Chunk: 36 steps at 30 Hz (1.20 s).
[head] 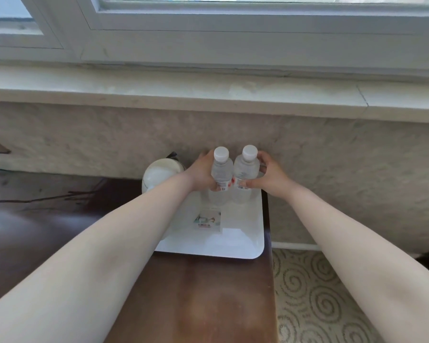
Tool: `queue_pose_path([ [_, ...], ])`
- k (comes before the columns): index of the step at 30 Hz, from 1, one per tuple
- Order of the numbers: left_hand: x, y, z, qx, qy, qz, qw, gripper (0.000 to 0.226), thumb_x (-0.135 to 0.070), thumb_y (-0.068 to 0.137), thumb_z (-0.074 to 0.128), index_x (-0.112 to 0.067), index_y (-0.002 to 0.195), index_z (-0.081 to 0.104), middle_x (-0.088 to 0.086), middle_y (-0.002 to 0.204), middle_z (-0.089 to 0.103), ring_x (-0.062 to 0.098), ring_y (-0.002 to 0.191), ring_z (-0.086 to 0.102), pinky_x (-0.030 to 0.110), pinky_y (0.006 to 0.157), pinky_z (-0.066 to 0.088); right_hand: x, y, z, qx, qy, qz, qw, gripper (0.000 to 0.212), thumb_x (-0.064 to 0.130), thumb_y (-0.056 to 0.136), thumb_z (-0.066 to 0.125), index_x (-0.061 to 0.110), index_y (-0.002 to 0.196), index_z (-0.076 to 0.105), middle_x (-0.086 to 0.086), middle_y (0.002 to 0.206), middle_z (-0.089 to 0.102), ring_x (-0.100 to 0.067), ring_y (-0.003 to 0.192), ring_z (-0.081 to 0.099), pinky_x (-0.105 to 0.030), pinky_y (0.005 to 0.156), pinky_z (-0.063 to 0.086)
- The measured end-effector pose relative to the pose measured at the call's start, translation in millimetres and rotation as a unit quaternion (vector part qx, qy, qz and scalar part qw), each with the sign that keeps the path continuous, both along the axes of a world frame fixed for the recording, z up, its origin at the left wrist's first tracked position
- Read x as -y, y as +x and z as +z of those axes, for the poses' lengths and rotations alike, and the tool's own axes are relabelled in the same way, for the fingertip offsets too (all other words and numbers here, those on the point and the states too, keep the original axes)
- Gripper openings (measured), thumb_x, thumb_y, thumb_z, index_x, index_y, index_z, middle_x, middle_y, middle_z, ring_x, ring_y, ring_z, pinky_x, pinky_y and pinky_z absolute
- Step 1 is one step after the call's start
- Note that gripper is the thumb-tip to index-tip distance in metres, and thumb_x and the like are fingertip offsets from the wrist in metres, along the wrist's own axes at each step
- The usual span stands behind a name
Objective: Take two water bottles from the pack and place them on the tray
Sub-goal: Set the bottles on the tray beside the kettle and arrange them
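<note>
Each hand grips a bottle: left hand (200, 173) on the left bottle (221, 169), right hand (270, 174) on the right bottle (246, 169), both upright at the tray's (245, 243) far edge, near the counter's (196, 305) right edge. Only letting go seems left.

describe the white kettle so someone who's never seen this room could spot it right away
Find the dark wooden table below the window sill, then the white tray at its far end. The kettle stands just off the tray's far left corner, behind the left hand. Unlike the clear bottles, it is a round, opaque white dome.
</note>
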<state>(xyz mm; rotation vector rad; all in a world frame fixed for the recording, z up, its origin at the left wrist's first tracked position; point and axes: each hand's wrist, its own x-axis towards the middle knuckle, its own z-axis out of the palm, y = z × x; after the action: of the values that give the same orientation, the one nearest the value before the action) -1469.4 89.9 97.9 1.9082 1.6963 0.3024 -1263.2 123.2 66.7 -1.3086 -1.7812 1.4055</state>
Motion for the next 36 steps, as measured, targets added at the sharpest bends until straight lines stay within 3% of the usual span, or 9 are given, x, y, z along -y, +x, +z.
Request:
queue_pose_path([
  [4, 2, 0, 3, -0.021, -0.011, 0.006, 1.0, 0.075, -0.014, 0.065, 0.08, -0.011, 0.131, 0.043, 0.014, 0.134, 0.042, 0.032, 0.124, 0.04, 0.035, 0.108, 0.022, 2, -1, 3, 0.009, 0.006, 0.007, 1.0, 0.074, 0.01, 0.063, 0.086, 0.03, 0.119, 0.042, 0.023, 0.11, 0.051, -0.001, 0.102, 0.052, -0.016, 0.08, 0.042],
  [7, 4, -3, 8, 0.022, -0.017, 0.022, 0.999, 0.067, -0.012, 0.063, 0.081, -0.009, 0.122, 0.048, 0.012, 0.125, 0.052, 0.032, 0.117, 0.049, 0.039, 0.101, 0.039, 5, -3, 5, 0.013, 0.009, 0.016, 1.0, 0.074, 0.012, 0.066, 0.085, 0.033, 0.12, 0.04, 0.026, 0.109, 0.049, 0.008, 0.097, 0.05, -0.007, 0.071, 0.041],
  [11, 9, -10, 21, 0.109, -0.027, 0.045, 0.993, 0.069, -0.008, 0.066, 0.08, -0.011, 0.126, 0.046, 0.009, 0.123, 0.057, 0.025, 0.112, 0.055, 0.037, 0.093, 0.048, 6, -2, 8, 0.028, 0.013, 0.029, 0.999, 0.079, 0.014, 0.069, 0.083, 0.024, 0.132, 0.036, 0.016, 0.114, 0.051, -0.001, 0.102, 0.05, -0.016, 0.083, 0.041],
  [17, 7, -8, 42, 0.135, 0.016, 0.037, 0.99, 0.06, -0.018, 0.077, 0.076, -0.015, 0.129, 0.049, 0.004, 0.129, 0.055, 0.012, 0.106, 0.049, 0.022, 0.086, 0.038, 5, 3, 20, 0.077, 0.043, 0.059, 0.994, 0.084, 0.026, 0.068, 0.083, 0.024, 0.136, 0.033, 0.011, 0.122, 0.051, -0.008, 0.111, 0.05, -0.018, 0.086, 0.041],
  [21, -1, -1, 56, 0.036, 0.071, 0.012, 0.997, 0.042, -0.035, 0.084, 0.066, -0.013, 0.12, 0.059, 0.005, 0.118, 0.062, 0.013, 0.096, 0.052, 0.022, 0.078, 0.036, 1, 5, 39, 0.107, 0.103, 0.049, 0.988, 0.082, 0.03, 0.072, 0.08, 0.027, 0.14, 0.033, 0.005, 0.135, 0.048, -0.012, 0.12, 0.048, -0.031, 0.097, 0.043],
  [25, -4, 5, 63, -0.1, 0.093, 0.032, 0.99, 0.039, -0.041, 0.084, 0.06, -0.013, 0.111, 0.061, 0.012, 0.105, 0.065, 0.03, 0.095, 0.06, 0.029, 0.068, 0.041, -2, 1, 62, 0.163, 0.178, 0.065, 0.968, 0.059, 0.032, 0.083, 0.068, 0.03, 0.136, 0.042, 0.004, 0.135, 0.052, -0.014, 0.113, 0.055, -0.03, 0.092, 0.047],
  [28, -6, 12, 65, -0.161, 0.07, 0.021, 0.984, 0.042, -0.04, 0.087, 0.056, -0.009, 0.115, 0.057, 0.015, 0.11, 0.065, 0.034, 0.101, 0.06, 0.034, 0.073, 0.046, -5, -4, 77, 0.241, 0.23, 0.117, 0.936, 0.04, 0.026, 0.089, 0.061, 0.023, 0.128, 0.054, -0.003, 0.129, 0.054, -0.016, 0.1, 0.057, -0.03, 0.085, 0.047],
  [31, -8, 16, 70, -0.189, 0.052, 0.002, 0.981, 0.038, -0.033, 0.092, 0.054, -0.007, 0.119, 0.054, 0.018, 0.118, 0.061, 0.036, 0.108, 0.057, 0.036, 0.079, 0.046, -6, -7, 88, 0.295, 0.245, 0.16, 0.909, 0.041, 0.019, 0.09, 0.058, 0.02, 0.131, 0.053, -0.008, 0.133, 0.053, -0.022, 0.112, 0.054, -0.026, 0.089, 0.04],
  [36, -10, 12, 76, -0.213, 0.057, -0.035, 0.975, 0.031, -0.021, 0.094, 0.052, -0.01, 0.122, 0.054, 0.018, 0.126, 0.056, 0.035, 0.114, 0.054, 0.039, 0.088, 0.047, -5, -16, 97, 0.361, 0.247, 0.209, 0.875, 0.047, 0.013, 0.092, 0.053, 0.019, 0.138, 0.046, -0.014, 0.136, 0.05, -0.03, 0.125, 0.047, -0.045, 0.103, 0.04],
])
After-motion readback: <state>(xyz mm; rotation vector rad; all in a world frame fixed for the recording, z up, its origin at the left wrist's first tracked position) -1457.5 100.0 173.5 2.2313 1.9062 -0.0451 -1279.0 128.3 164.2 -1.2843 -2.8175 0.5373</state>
